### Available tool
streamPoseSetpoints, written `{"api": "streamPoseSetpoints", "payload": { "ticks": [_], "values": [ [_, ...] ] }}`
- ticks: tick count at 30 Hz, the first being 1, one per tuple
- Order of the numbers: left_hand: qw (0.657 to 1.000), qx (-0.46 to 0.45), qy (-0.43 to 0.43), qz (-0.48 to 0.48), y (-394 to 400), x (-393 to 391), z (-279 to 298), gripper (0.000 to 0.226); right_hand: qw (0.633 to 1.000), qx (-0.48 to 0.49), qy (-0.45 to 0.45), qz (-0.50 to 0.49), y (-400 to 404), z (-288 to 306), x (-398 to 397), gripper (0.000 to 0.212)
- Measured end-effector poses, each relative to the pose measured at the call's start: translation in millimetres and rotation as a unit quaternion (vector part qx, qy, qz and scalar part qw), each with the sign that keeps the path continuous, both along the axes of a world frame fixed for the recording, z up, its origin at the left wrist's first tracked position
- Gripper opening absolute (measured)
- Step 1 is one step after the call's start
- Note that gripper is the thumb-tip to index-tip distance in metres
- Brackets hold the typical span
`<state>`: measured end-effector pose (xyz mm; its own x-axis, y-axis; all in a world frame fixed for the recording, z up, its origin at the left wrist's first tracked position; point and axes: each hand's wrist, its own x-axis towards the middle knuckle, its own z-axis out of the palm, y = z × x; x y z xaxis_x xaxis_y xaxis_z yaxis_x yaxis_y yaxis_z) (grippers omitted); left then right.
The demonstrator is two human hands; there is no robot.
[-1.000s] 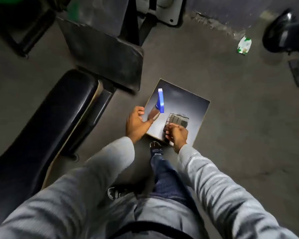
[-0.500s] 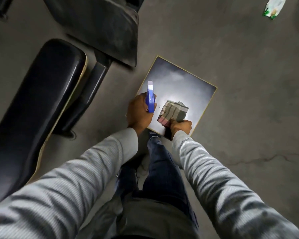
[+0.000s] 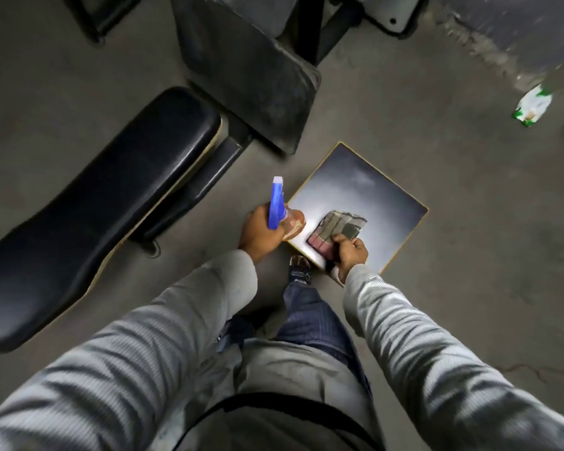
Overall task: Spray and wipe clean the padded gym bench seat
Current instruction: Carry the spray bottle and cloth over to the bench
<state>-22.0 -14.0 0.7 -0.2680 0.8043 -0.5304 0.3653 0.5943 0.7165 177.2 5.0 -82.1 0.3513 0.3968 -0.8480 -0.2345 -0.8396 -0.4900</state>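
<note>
The black padded bench seat (image 3: pixel 111 203) runs diagonally across the left of the view. My left hand (image 3: pixel 258 234) grips a spray bottle (image 3: pixel 282 213) with a blue trigger head and an amber body, lifted off the floor just right of the bench. My right hand (image 3: pixel 349 252) holds a folded striped cloth (image 3: pixel 337 229) over the near corner of a flat dark square board (image 3: pixel 372 193) that lies on the floor.
A second, dusty dark pad (image 3: pixel 251 70) on a metal frame stands behind the bench. A crumpled green-and-white wrapper (image 3: pixel 531 107) lies on the concrete floor at far right. My legs and foot (image 3: pixel 300 271) are below the hands.
My left hand closed around the spray bottle and raised it leftward off the board. My right hand took hold of the folded cloth and lifted it slightly.
</note>
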Motion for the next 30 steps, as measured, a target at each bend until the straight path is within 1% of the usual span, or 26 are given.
{"api": "streamPoseSetpoints", "payload": {
  "ticks": [3, 7, 9, 12, 14, 18, 22, 25, 30],
  "values": [
    [0.999, -0.009, 0.02, 0.032, -23, -31, 15, 0.035, 0.998, 0.016, 0.037, 0.041, -5, 20, -35, 0.019],
    [0.994, -0.009, 0.03, 0.105, -68, -84, 28, 0.039, 0.99, 0.058, 0.064, 0.113, -16, 52, -93, 0.01],
    [0.989, -0.014, 0.048, 0.137, -91, -112, 36, 0.039, 0.983, 0.079, 0.064, 0.156, -26, 66, -123, 0.012],
    [0.978, -0.017, 0.093, 0.188, -125, -152, 49, 0.034, 0.97, 0.105, 0.051, 0.213, -44, 83, -171, 0.021],
    [0.97, -0.012, 0.107, 0.217, -148, -179, 58, 0.036, 0.96, 0.115, 0.069, 0.245, -58, 93, -205, 0.024],
    [0.959, 0.009, 0.107, 0.261, -193, -226, 82, 0.038, 0.945, 0.135, 0.111, 0.275, -87, 110, -269, 0.027],
    [0.946, 0.012, 0.11, 0.304, -232, -262, 102, 0.047, 0.929, 0.145, 0.133, 0.314, -117, 126, -323, 0.021],
    [0.936, 0.014, 0.112, 0.334, -254, -283, 109, 0.05, 0.916, 0.149, 0.139, 0.346, -134, 132, -359, 0.021],
    [0.924, 0.014, 0.101, 0.368, -278, -309, 111, 0.054, 0.897, 0.141, 0.134, 0.396, -150, 125, -407, 0.019]
  ]
}}
